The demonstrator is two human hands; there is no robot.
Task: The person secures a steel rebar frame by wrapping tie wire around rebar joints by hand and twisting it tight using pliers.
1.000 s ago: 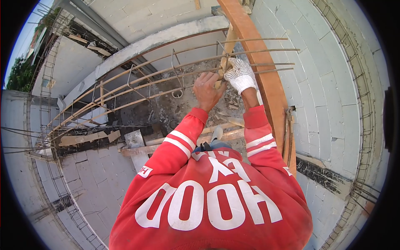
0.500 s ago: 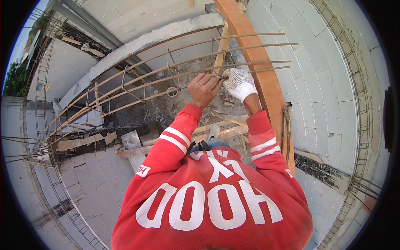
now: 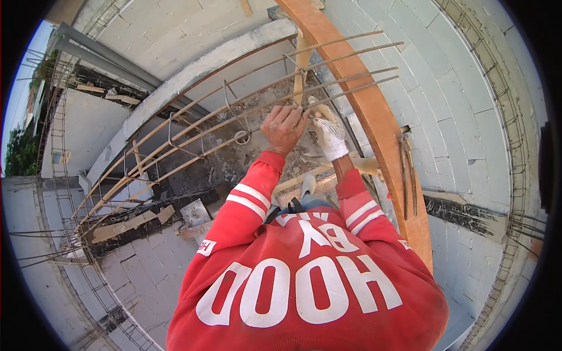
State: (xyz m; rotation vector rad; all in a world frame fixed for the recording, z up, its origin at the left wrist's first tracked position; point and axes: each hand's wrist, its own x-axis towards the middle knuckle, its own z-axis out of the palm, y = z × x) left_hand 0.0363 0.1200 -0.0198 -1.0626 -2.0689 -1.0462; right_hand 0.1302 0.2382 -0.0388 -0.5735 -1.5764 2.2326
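My bare left hand (image 3: 284, 127) is closed over the lower steel bars of a long rebar cage (image 3: 225, 111), beside a stirrup. Its fingertips meet near the bar joint, and whatever small thing they pinch is hidden. My right hand (image 3: 329, 131), in a white dotted work glove, is close beside it. The glove's fingers are loosened and reach up toward the same joint, with the palm side partly showing. Above both hands, a narrow wooden strip (image 3: 302, 55) stands behind the bars. The bar ends stick out past an orange-brown beam (image 3: 357, 82).
Light block walls (image 3: 433, 88) rise on the right and below left. A concrete ledge (image 3: 199, 70) runs behind the cage. Rubble (image 3: 219, 167) and boards cover the floor beneath. Thin rebar pieces (image 3: 408, 175) lean by the beam, and grey pipes (image 3: 108, 58) cross the upper left.
My gloved right hand has turned and loosened from its closed grip, dropping slightly. My left hand stays at the bars. The whole view has shifted a little.
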